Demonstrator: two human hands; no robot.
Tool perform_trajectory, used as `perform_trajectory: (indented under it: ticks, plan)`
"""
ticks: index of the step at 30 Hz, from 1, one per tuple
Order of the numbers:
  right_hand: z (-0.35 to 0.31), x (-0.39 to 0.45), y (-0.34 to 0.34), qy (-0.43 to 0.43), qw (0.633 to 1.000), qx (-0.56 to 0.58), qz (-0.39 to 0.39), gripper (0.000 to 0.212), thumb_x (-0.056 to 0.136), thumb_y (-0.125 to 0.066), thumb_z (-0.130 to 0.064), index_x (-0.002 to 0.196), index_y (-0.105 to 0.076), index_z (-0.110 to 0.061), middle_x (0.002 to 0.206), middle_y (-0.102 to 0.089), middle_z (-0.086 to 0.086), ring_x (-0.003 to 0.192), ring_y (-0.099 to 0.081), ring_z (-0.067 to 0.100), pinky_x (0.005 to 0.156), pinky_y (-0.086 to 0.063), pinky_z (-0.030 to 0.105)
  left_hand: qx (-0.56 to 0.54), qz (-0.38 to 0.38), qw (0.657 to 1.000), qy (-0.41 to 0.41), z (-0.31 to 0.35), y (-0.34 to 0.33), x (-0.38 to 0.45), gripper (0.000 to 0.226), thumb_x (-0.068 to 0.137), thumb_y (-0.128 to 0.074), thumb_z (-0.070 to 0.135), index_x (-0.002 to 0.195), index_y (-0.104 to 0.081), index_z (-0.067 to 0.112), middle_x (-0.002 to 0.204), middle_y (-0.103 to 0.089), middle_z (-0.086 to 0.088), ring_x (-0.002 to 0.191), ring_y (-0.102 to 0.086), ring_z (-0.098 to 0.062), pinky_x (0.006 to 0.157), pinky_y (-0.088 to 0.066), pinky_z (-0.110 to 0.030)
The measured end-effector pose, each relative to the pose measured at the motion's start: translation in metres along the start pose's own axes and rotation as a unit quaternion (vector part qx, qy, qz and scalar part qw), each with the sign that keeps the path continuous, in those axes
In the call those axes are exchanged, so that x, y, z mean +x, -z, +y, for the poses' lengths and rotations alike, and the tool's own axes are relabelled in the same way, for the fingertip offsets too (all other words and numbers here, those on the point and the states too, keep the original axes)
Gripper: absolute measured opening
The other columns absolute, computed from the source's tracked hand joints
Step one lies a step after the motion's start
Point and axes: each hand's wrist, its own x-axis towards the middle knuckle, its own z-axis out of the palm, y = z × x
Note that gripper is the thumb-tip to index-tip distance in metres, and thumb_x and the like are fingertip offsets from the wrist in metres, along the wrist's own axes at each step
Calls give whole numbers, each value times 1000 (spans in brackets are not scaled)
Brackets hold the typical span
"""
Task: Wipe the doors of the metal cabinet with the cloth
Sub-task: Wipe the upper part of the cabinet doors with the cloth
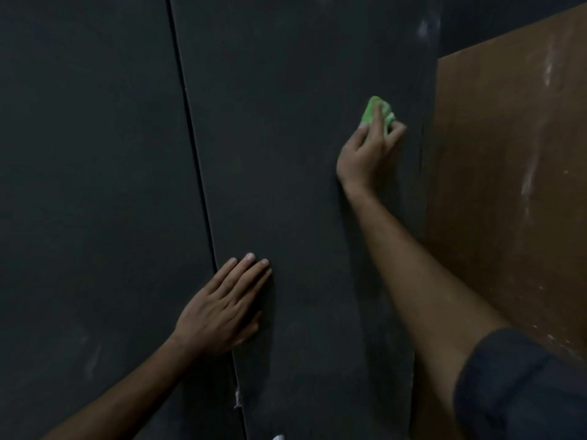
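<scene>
— What is the right hand (pixel 368 150) doing?

— It grips a bunched green cloth (pixel 379 113) and presses it against the right door (pixel 301 138) of the dark metal cabinet, near that door's right edge.

— And the left hand (pixel 222 306)?

— It lies flat on the same door, lower down, fingers (pixel 251 271) straight and together, just beside the seam (pixel 197 173) with the left door (pixel 89 169).

— Anything else?

— A brown board (pixel 514 185) with pale streaks stands right of the cabinet, and a dark sleeve (pixel 524 389) covers the right upper arm.

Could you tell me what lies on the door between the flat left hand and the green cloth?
Nothing: in the head view, only bare dark door separates the left hand from the green cloth.
</scene>
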Motion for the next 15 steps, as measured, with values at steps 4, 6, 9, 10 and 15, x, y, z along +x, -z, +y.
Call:
perform_trajectory:
  ticks: [4, 6, 9, 10, 15]
  plan:
    - [-23, -47, -2, 62, 997, 37, -12, 47, 96, -47, -24, 142, -53, -17, 126, -50, 18, 106, -54, 32, 94, -45, 38, -17, 14, 1000, -1, 1, 3, 0, 75, 94, -44, 49, 151, -39, 1, 162, -31, -17, 151, -27, -33, 123, -20, -47]
    - [-11, -105, 4, 235, 968, 28, -87, 45, 97, -48, -22, 141, -54, -17, 126, -50, 21, 104, -53, 34, 90, -47, 44, -20, 22, 1000, -5, 0, 1, 0, 75, 94, -46, 48, 151, -39, 1, 162, -31, -16, 151, -27, -33, 123, -20, -48]
    - [44, -154, 20, 275, 954, -20, -120, 44, 97, -50, -23, 141, -54, -19, 125, -52, 22, 102, -56, 37, 86, -50, 48, -21, 28, 999, -12, -2, -2, -1, 74, 95, -45, 48, 151, -38, 0, 162, -29, -17, 152, -23, -32, 125, -15, -47]
    - [64, -156, 24, 233, 966, -32, -112, 44, 97, -50, -23, 141, -54, -17, 125, -52, 24, 102, -57, 39, 87, -51, 49, -20, 31, 999, -10, -2, -3, -1, 74, 95, -45, 48, 151, -38, 0, 162, -29, -17, 153, -21, -32, 126, -13, -46]
    - [137, -116, 42, -105, 992, -58, -39, 48, 102, -43, -20, 149, -42, -12, 137, -40, 24, 108, -55, 41, 92, -46, 40, -6, 36, 999, -5, 0, -6, -1, 73, 97, -44, 46, 152, -36, 0, 163, -27, -16, 153, -19, -32, 127, -11, -46]
